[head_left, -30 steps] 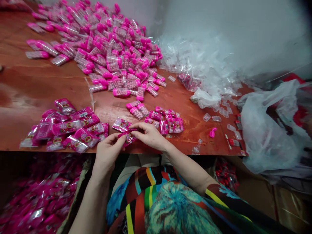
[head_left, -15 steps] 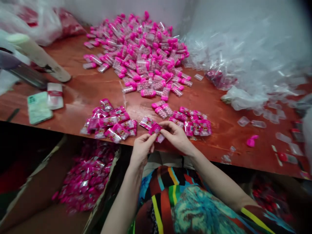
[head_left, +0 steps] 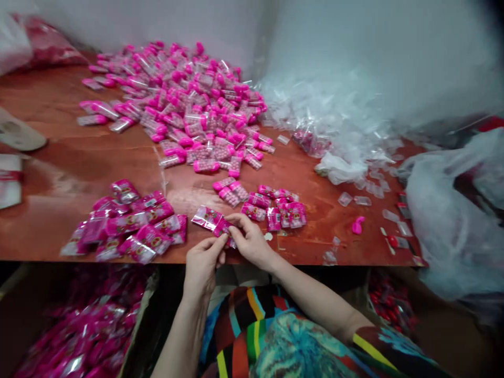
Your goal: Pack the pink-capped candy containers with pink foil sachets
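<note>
Pink packet [head_left: 221, 227], low in the middle of the frame, is partly covered (its print is hard to make out). The left hand [head_left: 200, 265] has its grip pinched closed on it, and so does the right hand [head_left: 252, 242]. On the counter [head_left: 51, 176], wrapped packs [head_left: 134, 223] lie lower left, capped tubes [head_left: 192, 121] heap upper left; a cloudy plastic bag [head_left: 452, 210], far right, is cut off.
</note>
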The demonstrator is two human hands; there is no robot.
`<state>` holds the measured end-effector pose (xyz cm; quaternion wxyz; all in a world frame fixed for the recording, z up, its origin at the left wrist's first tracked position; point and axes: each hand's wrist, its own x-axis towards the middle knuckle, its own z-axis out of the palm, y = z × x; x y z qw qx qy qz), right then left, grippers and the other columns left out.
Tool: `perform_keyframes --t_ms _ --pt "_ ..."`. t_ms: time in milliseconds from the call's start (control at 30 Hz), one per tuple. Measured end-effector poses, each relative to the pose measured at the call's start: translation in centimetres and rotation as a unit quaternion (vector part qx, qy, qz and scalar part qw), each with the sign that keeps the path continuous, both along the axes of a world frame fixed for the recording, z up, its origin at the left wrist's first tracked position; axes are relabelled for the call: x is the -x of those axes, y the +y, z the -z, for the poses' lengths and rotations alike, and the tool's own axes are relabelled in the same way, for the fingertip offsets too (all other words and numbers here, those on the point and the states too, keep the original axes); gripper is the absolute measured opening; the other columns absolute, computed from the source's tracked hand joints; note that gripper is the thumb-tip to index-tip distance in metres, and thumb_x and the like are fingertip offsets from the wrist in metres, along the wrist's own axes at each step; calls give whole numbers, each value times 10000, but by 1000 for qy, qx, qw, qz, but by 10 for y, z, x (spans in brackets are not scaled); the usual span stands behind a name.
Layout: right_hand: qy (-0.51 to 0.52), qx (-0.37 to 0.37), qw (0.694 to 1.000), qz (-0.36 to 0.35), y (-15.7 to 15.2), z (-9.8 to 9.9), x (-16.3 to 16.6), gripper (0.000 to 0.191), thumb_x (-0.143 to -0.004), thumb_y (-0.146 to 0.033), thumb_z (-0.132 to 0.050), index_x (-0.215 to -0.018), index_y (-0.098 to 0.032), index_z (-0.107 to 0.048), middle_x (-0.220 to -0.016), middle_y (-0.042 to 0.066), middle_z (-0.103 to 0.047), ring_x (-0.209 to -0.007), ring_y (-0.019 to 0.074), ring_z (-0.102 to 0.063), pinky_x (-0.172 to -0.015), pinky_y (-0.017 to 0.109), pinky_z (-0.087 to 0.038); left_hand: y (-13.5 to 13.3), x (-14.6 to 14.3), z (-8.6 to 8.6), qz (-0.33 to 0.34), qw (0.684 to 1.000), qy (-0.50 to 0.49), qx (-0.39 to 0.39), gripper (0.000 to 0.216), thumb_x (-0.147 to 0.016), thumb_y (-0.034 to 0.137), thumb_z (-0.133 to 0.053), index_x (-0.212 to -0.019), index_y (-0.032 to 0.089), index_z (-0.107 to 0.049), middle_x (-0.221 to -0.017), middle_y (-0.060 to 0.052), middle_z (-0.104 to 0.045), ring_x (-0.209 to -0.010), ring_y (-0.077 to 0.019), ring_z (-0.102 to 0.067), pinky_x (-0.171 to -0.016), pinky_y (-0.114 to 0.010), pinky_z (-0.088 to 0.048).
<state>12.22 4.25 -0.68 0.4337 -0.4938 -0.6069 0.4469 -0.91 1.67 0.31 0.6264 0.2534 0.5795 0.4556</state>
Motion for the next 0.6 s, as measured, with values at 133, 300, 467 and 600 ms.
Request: perform_keyframes --t_ms 133,300,467,600 --pt "-81 -75 994 -16 2 -4 -3 221 -969 -189 -462 -1107 -202 -635 -1088 68 -707 -1009 179 -671 -917 321 -520 4 0 -5 31 998 -48 12 410 -680 471 -818 -569 158 -577 -434 23 -480 -425 -72 -365 -418 -207 -236" --pt "-137 -66 987 -43 30 -12 -17 234 -1012 -287 -490 -1193 -213 -620 -1012 39 -720 -887 170 -674 -837 301 -516 5 7 -7 -13 997 -66 27 406 -624 435 -867 -588 162 -568 -455 31 -489 -444 -72 -378 -420 -208 -243" --pt "-415 -70 905 64 87 -20 -34 301 -1032 -364 -479 -1165 -162 -659 -1160 144 -682 -1111 300 -577 -985 477 -417 8 18 -4 -47 995 -84 37 365 -612 390 -878 -616 167 -589 -461 36 -503 -448 -76 -403 -420 -207 -255" --pt "-538 -49 841 12 111 -17 -29 359 -992 -412 -533 -1219 -153 -634 -1195 175 -653 -1137 347 -527 -952 507 -412 10 13 -10 -64 990 -117 49 381 -637 356 -867 -624 180 -530 -465 44 -507 -434 -75 -422 -423 -205 -291"
